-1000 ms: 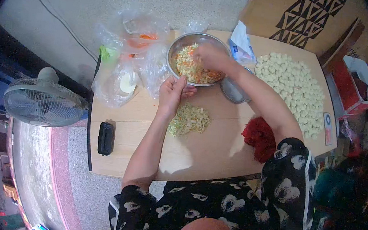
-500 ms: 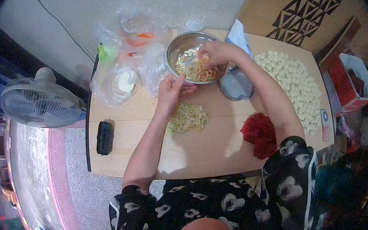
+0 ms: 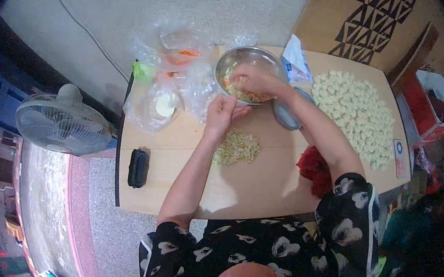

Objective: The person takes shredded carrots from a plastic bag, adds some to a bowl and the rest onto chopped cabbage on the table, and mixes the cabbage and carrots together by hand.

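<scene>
A steel mixing bowl [image 3: 250, 55] holding a chopped, orange-and-pale mixture [image 3: 249, 95] stands near the back of the table. My left hand [image 3: 222, 113] grips its near rim, thumb on the edge and fingers underneath. Inside the bowl, my right hand [image 3: 256, 80] is closed, fingers curled down into the mixture; its fingertips are partly hidden. In front of the bowl lies a loose pile of chopped pale-green vegetable [image 3: 238, 149]. Partly behind my right forearm is a grey, shallow metal container [image 3: 286, 116].
Many small pale dough-like pieces [image 3: 353, 112] cover the table's right side, beside a phone-like card [image 3: 399, 157]. A red bundle [image 3: 314, 168] lies by my right elbow. Plastic bags [image 3: 155, 103], a tissue pack [image 3: 296, 65], a black case [image 3: 138, 168] and a fan [image 3: 65, 123] surround the workspace.
My right hand has moved left and nearer to me within the bowl. My left hand stays at the rim. The whole view has shifted slightly.
</scene>
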Available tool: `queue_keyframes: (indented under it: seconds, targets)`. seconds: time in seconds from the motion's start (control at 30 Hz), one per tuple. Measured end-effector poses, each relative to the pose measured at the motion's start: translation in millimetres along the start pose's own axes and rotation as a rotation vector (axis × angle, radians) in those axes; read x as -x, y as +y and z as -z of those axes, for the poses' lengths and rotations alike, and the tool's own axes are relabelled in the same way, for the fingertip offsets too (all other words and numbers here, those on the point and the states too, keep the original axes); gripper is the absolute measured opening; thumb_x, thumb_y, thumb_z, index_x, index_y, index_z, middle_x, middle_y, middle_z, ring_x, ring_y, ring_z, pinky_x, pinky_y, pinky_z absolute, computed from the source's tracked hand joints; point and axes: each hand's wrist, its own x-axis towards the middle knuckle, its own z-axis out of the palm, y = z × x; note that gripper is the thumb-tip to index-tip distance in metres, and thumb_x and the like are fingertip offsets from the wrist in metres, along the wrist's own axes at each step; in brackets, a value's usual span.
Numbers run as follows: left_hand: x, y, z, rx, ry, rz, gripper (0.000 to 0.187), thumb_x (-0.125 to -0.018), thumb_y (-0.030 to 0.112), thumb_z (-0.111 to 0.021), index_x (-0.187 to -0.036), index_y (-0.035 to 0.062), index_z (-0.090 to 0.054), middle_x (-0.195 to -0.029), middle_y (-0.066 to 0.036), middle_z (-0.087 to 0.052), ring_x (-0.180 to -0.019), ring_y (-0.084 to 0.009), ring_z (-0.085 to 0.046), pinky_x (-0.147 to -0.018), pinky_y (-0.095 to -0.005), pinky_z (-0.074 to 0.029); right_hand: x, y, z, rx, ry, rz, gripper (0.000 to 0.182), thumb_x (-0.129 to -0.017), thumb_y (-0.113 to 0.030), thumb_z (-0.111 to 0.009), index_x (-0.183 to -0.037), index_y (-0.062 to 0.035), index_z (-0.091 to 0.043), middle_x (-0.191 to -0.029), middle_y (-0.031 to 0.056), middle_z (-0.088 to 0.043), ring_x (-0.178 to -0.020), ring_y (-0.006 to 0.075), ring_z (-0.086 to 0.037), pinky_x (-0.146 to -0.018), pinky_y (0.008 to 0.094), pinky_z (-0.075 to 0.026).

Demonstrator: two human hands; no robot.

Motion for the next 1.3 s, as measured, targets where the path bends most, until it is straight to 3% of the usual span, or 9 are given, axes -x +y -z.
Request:
queue_keyframes:
  seconds: [0.13,0.23,0.33,0.4,0.5,0.7,0.9,1.0,1.3]
  targets:
    - [2.5,14.5,-1.0,-0.27,-0.077,0.009,0.033,-0.101,0.028,-0.055,-0.102,-0.0052,-0.054,-0.093,-0.018,-0.069,-0.084,-0.0244,-0.071,-0.07,-0.0343,-0.06,1.3,-16.6,24.2,0.46,-0.005,-0.257,0.021,-0.079,-0.023,-0.066,-0.091,-0.0065,-0.072,-0.095,0.0184,-0.07,-0.09,0.0361,-0.066,-0.079,0.0457,-0.052]
    - [16.0,73.9,-5.6,-0.789,0.107,-0.29,0.021,-0.098,0.019,-0.059,-0.095,-0.0014,-0.065,-0.075,-0.01,-0.069,-0.068,-0.014,-0.066,-0.059,-0.0344,-0.053,6.9,-23.2,41.5,0.217,0.147,-0.3,0.021,-0.083,-0.022,-0.062,-0.089,-0.0048,-0.071,-0.091,0.0187,-0.07,-0.086,0.0378,-0.067,-0.078,0.0486,-0.052]
    - [-12.2,121.7,25.0,-1.352,0.33,-0.942,0.021,-0.088,0.007,-0.063,-0.108,0.0093,-0.067,-0.104,-0.015,-0.069,-0.081,-0.0296,-0.069,-0.068,-0.0418,-0.053,9.5,-8.1,36.9,0.348,0.219,-0.198,0.02,-0.085,-0.018,-0.058,-0.09,-0.0019,-0.069,-0.091,0.0214,-0.069,-0.085,0.0411,-0.067,-0.079,0.0499,-0.052]
    - [-24.4,134.1,41.1,-1.578,0.452,-0.866,0.029,-0.085,0.007,-0.063,-0.112,0.0145,-0.066,-0.12,-0.014,-0.064,-0.092,-0.0358,-0.066,-0.072,-0.0438,-0.054,17.7,18.7,23.1,0.566,0.133,-0.037,0.02,-0.086,-0.015,-0.055,-0.092,-0.0001,-0.068,-0.091,0.0232,-0.068,-0.084,0.0434,-0.066,-0.08,0.0504,-0.053]
    - [-48.4,125.4,83.9,-1.787,0.368,-0.683,0.03,-0.086,0.007,-0.061,-0.115,0.0137,-0.065,-0.122,-0.016,-0.062,-0.093,-0.0354,-0.067,-0.072,-0.0452,-0.054,5.5,-35.2,43.1,0.604,0.039,-0.28,0.021,-0.086,-0.012,-0.054,-0.095,0.0021,-0.066,-0.092,0.0257,-0.067,-0.091,0.0441,-0.065,-0.085,0.0488,-0.052]
    - [-7.4,84.1,89.6,-1.585,0.244,-0.73,0.024,-0.084,0.002,-0.056,-0.105,0.0073,-0.068,-0.101,-0.019,-0.064,-0.084,-0.0381,-0.066,-0.07,-0.0478,-0.053,-59.5,-84.6,13.2,0.098,0.405,0.004,0.018,-0.083,-0.007,-0.058,-0.097,-0.0004,-0.069,-0.089,0.0207,-0.069,-0.088,0.0381,-0.067,-0.077,0.0462,-0.052]
    - [29.0,70.4,73.8,-1.378,0.291,-0.636,0.033,-0.076,-0.007,-0.059,-0.104,0.0065,-0.069,-0.089,-0.016,-0.061,-0.073,-0.0345,-0.064,-0.067,-0.0433,-0.053,-135.4,-53.9,-61.1,-0.179,-0.02,0.164,0.016,-0.083,-0.005,-0.058,-0.093,0.0013,-0.068,-0.086,0.0191,-0.069,-0.085,0.0353,-0.068,-0.075,0.0407,-0.052]
    - [27.0,62.5,89.5,-1.142,0.338,-0.545,0.037,-0.074,-0.01,-0.058,-0.104,0.0077,-0.07,-0.087,-0.014,-0.06,-0.074,-0.0316,-0.064,-0.066,-0.0412,-0.053,-143.9,-34.8,-77.2,0.097,-0.002,-0.06,0.021,-0.081,-0.018,-0.063,-0.096,-0.008,-0.073,-0.088,0.0148,-0.071,-0.077,0.0296,-0.069,-0.07,0.0392,-0.053]
    - [33.8,70.2,79.6,-1.164,0.371,-0.787,0.028,-0.078,-0.009,-0.061,-0.102,0.0041,-0.067,-0.093,-0.016,-0.059,-0.078,-0.0329,-0.063,-0.066,-0.0405,-0.053,-195.4,-43.6,-92.8,0.109,-0.017,-0.096,0.044,-0.074,-0.021,-0.072,-0.117,-0.0205,-0.067,-0.097,0.0107,-0.073,-0.094,0.0288,-0.069,-0.082,0.043,-0.053]
